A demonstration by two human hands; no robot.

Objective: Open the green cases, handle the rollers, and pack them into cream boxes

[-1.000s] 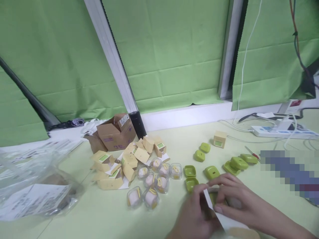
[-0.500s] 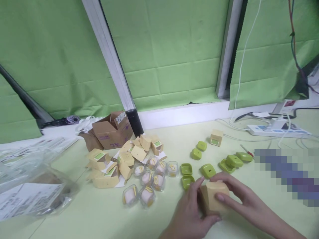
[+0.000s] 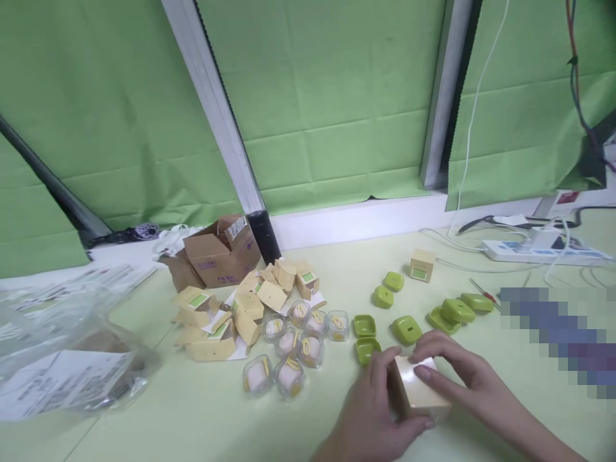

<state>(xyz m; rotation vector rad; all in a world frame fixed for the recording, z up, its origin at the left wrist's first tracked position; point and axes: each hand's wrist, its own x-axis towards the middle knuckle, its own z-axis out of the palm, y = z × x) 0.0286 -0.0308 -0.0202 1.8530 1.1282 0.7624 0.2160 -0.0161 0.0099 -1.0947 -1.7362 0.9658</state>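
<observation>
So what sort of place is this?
Probably an indoor work area of some kind, judging by the power strip, the open cardboard box and the heap of small cartons.

The small tan box is now turning a flat, shiny panel upward, replacing the upright white flap of a second ago and the bulging panel after it; the right hand is now laying its thumb across this top.
</observation>
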